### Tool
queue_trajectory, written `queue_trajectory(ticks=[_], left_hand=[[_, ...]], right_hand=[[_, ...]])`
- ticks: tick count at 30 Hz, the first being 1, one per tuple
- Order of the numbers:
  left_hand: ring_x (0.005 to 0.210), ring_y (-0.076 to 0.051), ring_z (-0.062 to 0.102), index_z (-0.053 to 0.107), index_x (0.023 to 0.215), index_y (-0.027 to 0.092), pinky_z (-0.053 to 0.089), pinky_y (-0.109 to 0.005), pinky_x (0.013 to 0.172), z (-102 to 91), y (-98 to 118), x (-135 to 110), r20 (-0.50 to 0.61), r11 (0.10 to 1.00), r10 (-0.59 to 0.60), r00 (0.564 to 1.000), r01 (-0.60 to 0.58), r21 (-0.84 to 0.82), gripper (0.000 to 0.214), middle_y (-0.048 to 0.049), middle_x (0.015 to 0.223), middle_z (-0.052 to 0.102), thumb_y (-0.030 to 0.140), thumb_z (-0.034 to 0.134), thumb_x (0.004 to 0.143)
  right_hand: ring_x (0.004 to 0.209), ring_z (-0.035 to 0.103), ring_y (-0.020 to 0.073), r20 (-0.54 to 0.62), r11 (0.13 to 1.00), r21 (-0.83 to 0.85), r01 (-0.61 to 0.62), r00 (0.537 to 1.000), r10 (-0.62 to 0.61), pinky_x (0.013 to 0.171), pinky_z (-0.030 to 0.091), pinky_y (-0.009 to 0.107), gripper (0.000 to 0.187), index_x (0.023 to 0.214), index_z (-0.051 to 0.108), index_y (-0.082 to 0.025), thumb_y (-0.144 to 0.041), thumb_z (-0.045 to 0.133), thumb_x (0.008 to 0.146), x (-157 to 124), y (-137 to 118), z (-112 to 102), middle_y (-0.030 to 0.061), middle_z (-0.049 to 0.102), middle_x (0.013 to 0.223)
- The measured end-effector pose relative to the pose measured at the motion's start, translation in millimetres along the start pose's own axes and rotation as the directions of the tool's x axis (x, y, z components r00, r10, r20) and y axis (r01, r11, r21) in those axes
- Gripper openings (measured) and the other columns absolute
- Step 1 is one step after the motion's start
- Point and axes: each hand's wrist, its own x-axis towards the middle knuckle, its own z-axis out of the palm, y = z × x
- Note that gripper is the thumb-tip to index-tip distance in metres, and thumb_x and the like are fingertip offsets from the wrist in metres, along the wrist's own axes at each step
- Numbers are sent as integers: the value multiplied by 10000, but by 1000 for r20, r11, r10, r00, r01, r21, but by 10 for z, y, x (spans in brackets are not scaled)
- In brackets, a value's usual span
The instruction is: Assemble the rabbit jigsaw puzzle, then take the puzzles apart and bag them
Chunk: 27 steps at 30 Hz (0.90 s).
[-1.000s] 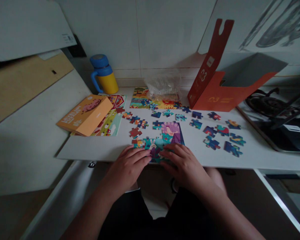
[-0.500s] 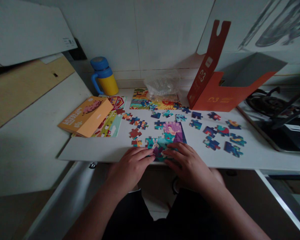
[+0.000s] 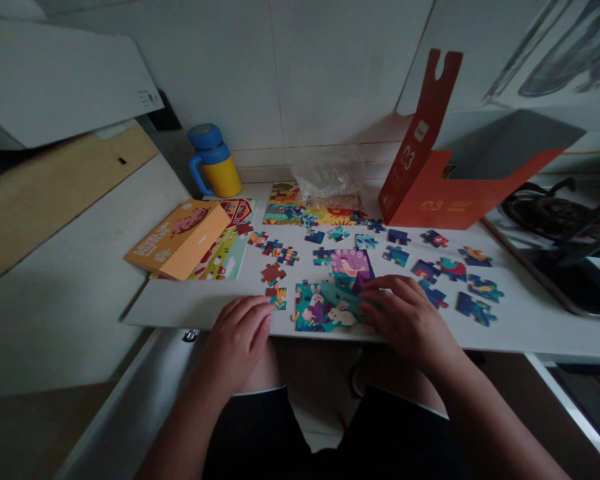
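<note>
Right hand (image 3: pixel 405 315) on the assembled puzzle patch (image 3: pixel 325 307), left hand (image 3: pixel 240 331) just beside a loose orange piece (image 3: pixel 279 297).

The joined puzzle section (image 3: pixel 330 300) lies between both hands, loose pieces (image 3: pixel 455 277) right, box (image 3: pixel 180 238) left.

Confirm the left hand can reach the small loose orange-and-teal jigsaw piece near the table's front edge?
Probably yes: the left hand lies flat right beside the small loose orange-and-teal jigsaw piece, with nothing between them.

White tiled wall (image 3: pixel 330 80); white counter (image 3: pixel 530 320); dim light.
</note>
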Motion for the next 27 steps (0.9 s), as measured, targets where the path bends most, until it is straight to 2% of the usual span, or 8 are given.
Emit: queue_trajectory(ticks=[3,8,15,27], left_hand=[[1197,-251,690,688,1283,232,566,-488,1076,-7,-113,0,18,999,-37,999,36,12,257,-82,1283,751,183,601,1046],[1261,-262,679,677,1347,244,553,-509,1106,39,-148,82,80,1000,-14,997,13,10,309,-81,1379,727,236,640,1040],[1257,-264,696,725,1162,231,557,-524,1118,105,-199,205,85,1000,-15,996,17,-22,149,-88,1338,751,240,662,1027],[1189,-269,707,708,1120,227,566,-522,1074,34,-193,238,91,1000,-11,996,11,-5,118,-88,1261,765,234,686,1005]], right_hand=[[1157,647,295,-42,999,-25,-48,998,47,1003,546,490,185,1198,730,-246,-313,651,1045,13,80,18,112,712,1215],[1174,634,313,2,994,-89,-61,998,62,1019,536,502,218,1221,720,-237,-345,664,1040,5,25,70,115,723,1204],[1120,650,308,9,993,-98,-65,998,66,973,555,494,200,1183,732,-228,-345,642,1047,-17,25,72,116,743,1158],[1032,666,289,-3,995,-98,-35,999,35,919,547,462,139,1109,728,-220,-295,626,1051,10,-7,65,104,755,1092]])
